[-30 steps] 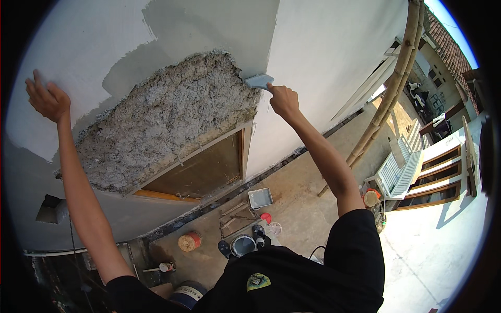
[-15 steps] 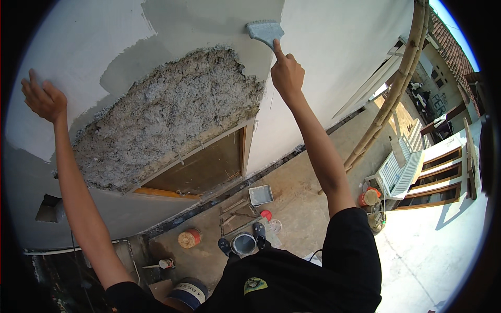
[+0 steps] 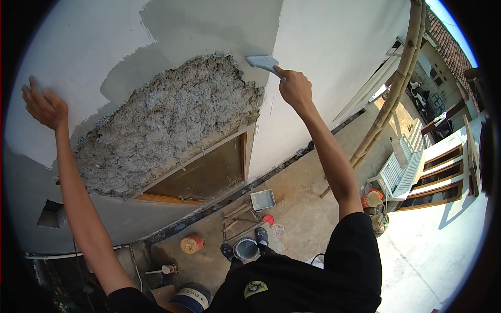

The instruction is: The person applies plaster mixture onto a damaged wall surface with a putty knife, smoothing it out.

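Observation:
My right hand is closed round the handle of a wide flat brush coated in pale grey. Its head lies at the wall's grey-coated strip, beside the corner edge and just right of a rough patch of bare plaster. Contact between the bristles and the wall is hard to make out. Far to the left, my left hand has its fingers apart and holds nothing; it rests at the white part of the wall.
A wood-framed window sits under the rough patch. Between my feet stands a bucket of grey liquid, near a tray and an orange container. Bamboo poles slant on the right, before a white bench.
My right hand has brought the brush down along the corner, and the brush head has tilted to a narrower profile. The left hand stays nearly where it was.

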Available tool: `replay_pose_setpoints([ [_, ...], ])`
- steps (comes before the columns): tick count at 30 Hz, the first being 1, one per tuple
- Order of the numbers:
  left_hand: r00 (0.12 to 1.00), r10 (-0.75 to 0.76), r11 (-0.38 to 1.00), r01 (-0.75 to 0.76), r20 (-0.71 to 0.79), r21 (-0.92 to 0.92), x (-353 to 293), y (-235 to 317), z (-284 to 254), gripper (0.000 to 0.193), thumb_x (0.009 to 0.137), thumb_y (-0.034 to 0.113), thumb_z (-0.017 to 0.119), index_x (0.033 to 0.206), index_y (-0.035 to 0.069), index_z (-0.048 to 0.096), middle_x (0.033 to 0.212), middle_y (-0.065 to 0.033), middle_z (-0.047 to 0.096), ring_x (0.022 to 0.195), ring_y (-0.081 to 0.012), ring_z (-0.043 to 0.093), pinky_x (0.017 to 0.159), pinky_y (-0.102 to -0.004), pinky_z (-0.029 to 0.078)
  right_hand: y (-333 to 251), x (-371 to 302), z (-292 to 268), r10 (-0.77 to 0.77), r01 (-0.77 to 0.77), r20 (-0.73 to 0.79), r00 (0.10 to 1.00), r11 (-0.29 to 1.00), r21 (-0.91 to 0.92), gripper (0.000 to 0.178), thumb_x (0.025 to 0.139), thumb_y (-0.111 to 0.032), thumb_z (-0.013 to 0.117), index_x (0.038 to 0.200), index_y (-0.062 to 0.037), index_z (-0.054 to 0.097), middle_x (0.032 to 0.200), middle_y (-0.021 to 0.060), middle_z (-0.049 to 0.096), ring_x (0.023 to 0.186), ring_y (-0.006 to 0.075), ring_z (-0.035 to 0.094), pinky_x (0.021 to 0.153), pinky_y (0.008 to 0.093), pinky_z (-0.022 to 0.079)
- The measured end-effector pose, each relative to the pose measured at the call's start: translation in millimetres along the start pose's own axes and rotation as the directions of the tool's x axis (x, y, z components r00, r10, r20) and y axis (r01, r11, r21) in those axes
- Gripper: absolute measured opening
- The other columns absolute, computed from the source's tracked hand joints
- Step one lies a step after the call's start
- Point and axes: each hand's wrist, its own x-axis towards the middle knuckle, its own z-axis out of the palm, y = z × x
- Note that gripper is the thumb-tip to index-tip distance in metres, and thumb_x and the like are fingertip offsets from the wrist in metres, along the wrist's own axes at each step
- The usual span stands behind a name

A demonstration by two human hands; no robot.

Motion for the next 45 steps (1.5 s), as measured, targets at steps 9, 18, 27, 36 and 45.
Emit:
replay_pose_setpoints([
  [9, 0.994, -0.098, 0.994, 0.096, 0.041, 0.041, 6.3, 10.9, -9.8, 0.051, 0.098, 0.028, 0.032, 0.147, 0.016, 0.042, 0.153, -0.0122, 0.035, 0.139, -0.0362, 0.035, 0.112, -0.0544, 0.025, -84.3, 137.5, -249.8, -0.055, 0.121, -0.563, 0.824, 0.989, 0.081, 0.044, 0.080, -0.006, 0.051, 0.118, -0.0175, 0.068, 0.094, 0.0198, 0.069, 0.082, 0.0379, 0.065, 0.075, 0.0462, 0.052],
  [18, 0.978, -0.175, 0.984, 0.172, 0.110, 0.034, 5.7, 17.7, -15.1, 0.052, 0.097, 0.025, 0.030, 0.147, 0.013, 0.041, 0.155, -0.0122, 0.033, 0.141, -0.0350, 0.033, 0.113, -0.0532, 0.022, -134.9, 204.0, -328.1, -0.182, 0.121, -0.522, 0.833, 0.981, -0.149, 0.049, 0.079, -0.005, 0.052, 0.122, -0.0208, 0.067, 0.095, 0.0176, 0.070, 0.078, 0.0358, 0.066, 0.072, 0.0439, 0.053],
  [27, 0.979, -0.177, 0.984, 0.175, 0.098, 0.029, 7.8, 9.2, -14.6, 0.052, 0.097, 0.025, 0.030, 0.147, 0.015, 0.041, 0.155, -0.0119, 0.033, 0.142, -0.0340, 0.031, 0.114, -0.0523, 0.022, -96.1, 125.0, -243.5, -0.276, 0.236, -0.137, 0.951, 0.938, -0.252, 0.034, 0.078, -0.002, 0.052, 0.105, -0.0094, 0.069, 0.086, 0.0157, 0.068, 0.078, 0.0348, 0.066, 0.067, 0.0458, 0.052],
  [36, 0.981, -0.173, 0.985, 0.173, 0.090, 0.015, 4.9, 14.4, -11.8, 0.052, 0.097, 0.025, 0.030, 0.147, 0.015, 0.041, 0.155, -0.0108, 0.034, 0.142, -0.0334, 0.032, 0.113, -0.0533, 0.022, -105.9, 163.2, -301.2, -0.215, 0.155, -0.279, 0.936, 0.963, -0.222, 0.046, 0.078, -0.002, 0.048, 0.117, -0.0162, 0.070, 0.091, 0.0123, 0.070, 0.078, 0.0308, 0.067, 0.066, 0.0414, 0.052],
  [45, 0.985, -0.149, 0.989, 0.149, 0.083, 0.015, 11.1, 12.9, -14.4, 0.051, 0.098, 0.027, 0.030, 0.147, 0.015, 0.042, 0.154, -0.0117, 0.034, 0.140, -0.0348, 0.034, 0.113, -0.0539, 0.023, -70.7, 138.3, -225.8, -0.337, 0.266, -0.205, 0.919, 0.914, -0.307, 0.056, 0.072, 0.001, 0.050, 0.125, -0.0104, 0.062, 0.083, 0.0193, 0.068, 0.071, 0.0375, 0.066, 0.063, 0.0465, 0.053],
])
